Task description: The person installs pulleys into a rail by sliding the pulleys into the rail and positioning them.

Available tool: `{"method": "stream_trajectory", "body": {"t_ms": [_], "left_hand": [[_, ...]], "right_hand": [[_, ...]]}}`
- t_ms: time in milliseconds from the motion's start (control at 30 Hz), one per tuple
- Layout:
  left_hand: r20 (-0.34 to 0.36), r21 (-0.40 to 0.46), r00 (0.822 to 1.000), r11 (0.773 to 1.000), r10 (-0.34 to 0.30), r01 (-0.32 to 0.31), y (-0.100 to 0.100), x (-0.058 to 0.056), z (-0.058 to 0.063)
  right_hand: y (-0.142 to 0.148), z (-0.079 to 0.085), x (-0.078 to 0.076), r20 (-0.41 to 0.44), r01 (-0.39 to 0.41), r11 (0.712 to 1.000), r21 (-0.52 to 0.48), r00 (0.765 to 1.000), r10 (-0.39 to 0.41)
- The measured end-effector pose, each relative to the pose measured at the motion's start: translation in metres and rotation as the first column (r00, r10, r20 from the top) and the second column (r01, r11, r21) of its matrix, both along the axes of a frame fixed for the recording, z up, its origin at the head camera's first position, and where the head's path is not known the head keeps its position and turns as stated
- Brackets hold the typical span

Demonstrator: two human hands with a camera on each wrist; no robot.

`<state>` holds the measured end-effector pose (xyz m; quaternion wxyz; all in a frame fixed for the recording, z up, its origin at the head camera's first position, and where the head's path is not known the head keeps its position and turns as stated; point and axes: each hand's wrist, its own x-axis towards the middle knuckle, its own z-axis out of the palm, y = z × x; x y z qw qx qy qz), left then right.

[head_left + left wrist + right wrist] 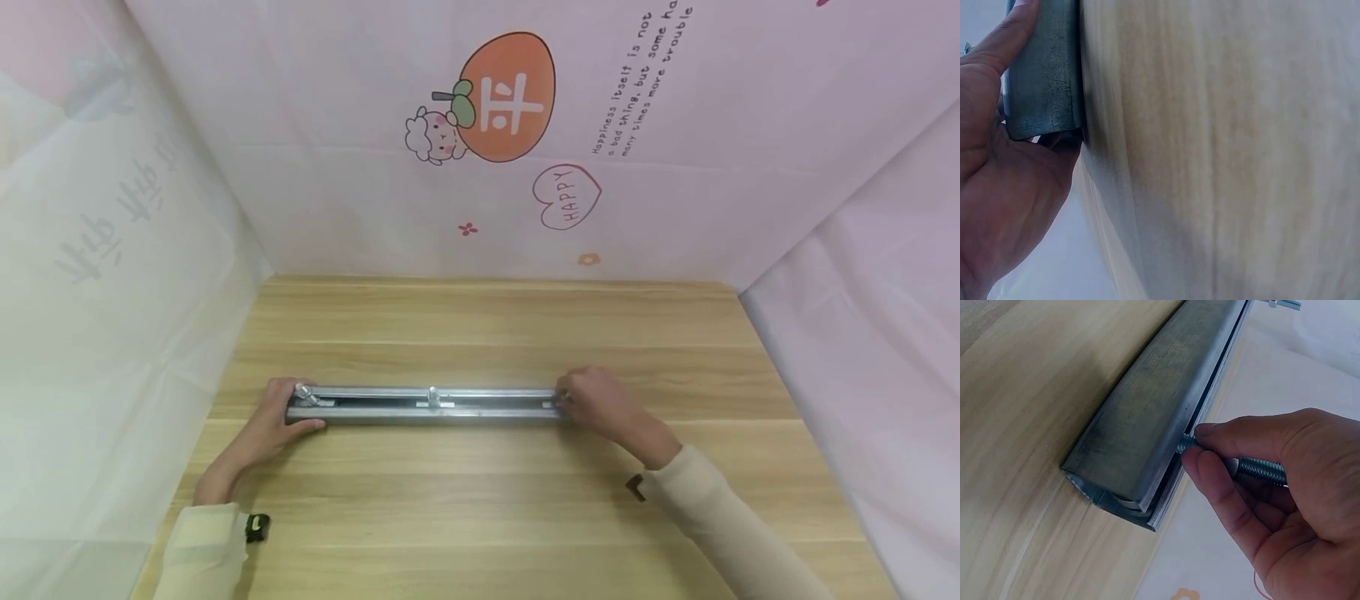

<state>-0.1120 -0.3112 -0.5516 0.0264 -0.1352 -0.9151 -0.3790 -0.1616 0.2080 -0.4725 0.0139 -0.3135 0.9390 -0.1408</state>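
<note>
A long silver metal strut channel (487, 412) lies across the wooden table with its slot facing up. My left hand (262, 429) grips its left end, thumb along the near side and fingers at the far side. Close to that end a threaded bolt (303, 393) leans out of the slot, and another bolt (433, 397) stands near the middle. At the right end my right hand (600, 406) pinches a third threaded bolt (1263, 470) between thumb and fingers. The fingers partly hide this bolt where it rises from the slot.
The wooden table (465, 508) carries the channel. White printed cloth (337, 208) hangs behind it, with more cloth along the left and right sides. Dark wrist-worn pieces show below both sleeves.
</note>
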Motion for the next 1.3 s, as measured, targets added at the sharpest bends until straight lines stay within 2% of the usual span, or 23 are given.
{"method": "stream_trajectory", "body": {"t_ms": [667, 1000, 1133, 1300], "left_hand": [[0.018, 0.018, 1.000, 1.000, 0.009, -0.009, -0.001, 0.000, -0.001], [0.021, 0.012, 1.000, 1.000, -0.003, 0.003, -0.003, -0.002, -0.005], [0.018, 0.010, 1.000, 1.000, -0.002, 0.002, -0.003, -0.001, -0.004], [0.030, 0.012, 1.000, 1.000, 0.003, -0.004, -0.003, -0.002, -0.001]], "right_hand": [[-0.015, 0.001, 0.001, 0.026, -0.022, 0.999, -0.027, 0.999, 0.023], [-0.015, -0.001, 0.002, -0.016, -0.019, 1.000, -0.020, 1.000, 0.019], [-0.013, -0.003, 0.002, -0.026, 0.007, 0.999, -0.035, 1.000, -0.008], [-0.005, 0.000, 0.005, -0.026, 0.088, 0.996, -0.003, 0.996, -0.088]]}}
